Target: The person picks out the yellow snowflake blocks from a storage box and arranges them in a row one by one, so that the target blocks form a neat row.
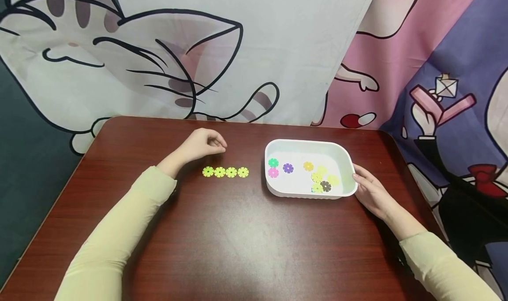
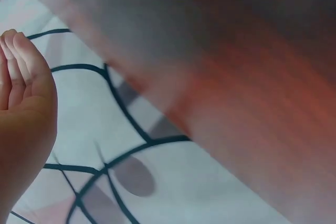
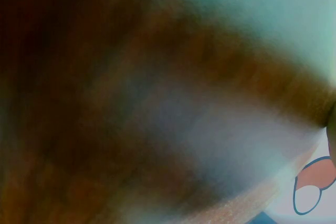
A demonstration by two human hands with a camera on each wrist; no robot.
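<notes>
A row of several yellow-green flower-shaped pieces (image 1: pixel 225 172) lies on the table, edge to edge. Just behind the row is my left hand (image 1: pixel 206 142), its fingers loosely bent and nothing visible in them; the left wrist view shows part of the same hand (image 2: pixel 26 82). To the right stands a white plastic tray (image 1: pixel 293 190). Inside it are yellow flower pieces (image 1: pixel 316 177), a green one (image 1: pixel 273 162), a pink one (image 1: pixel 273 172), a purple one (image 1: pixel 288 168) and a dark one (image 1: pixel 325 186). My right hand (image 1: pixel 373 193) grips the tray's right end, thumb at the rim.
The brown wooden table (image 1: pixel 238 239) has its back edge close to a hanging cloth (image 1: pixel 285 50) with cartoon cats. The right wrist view is mostly blurred.
</notes>
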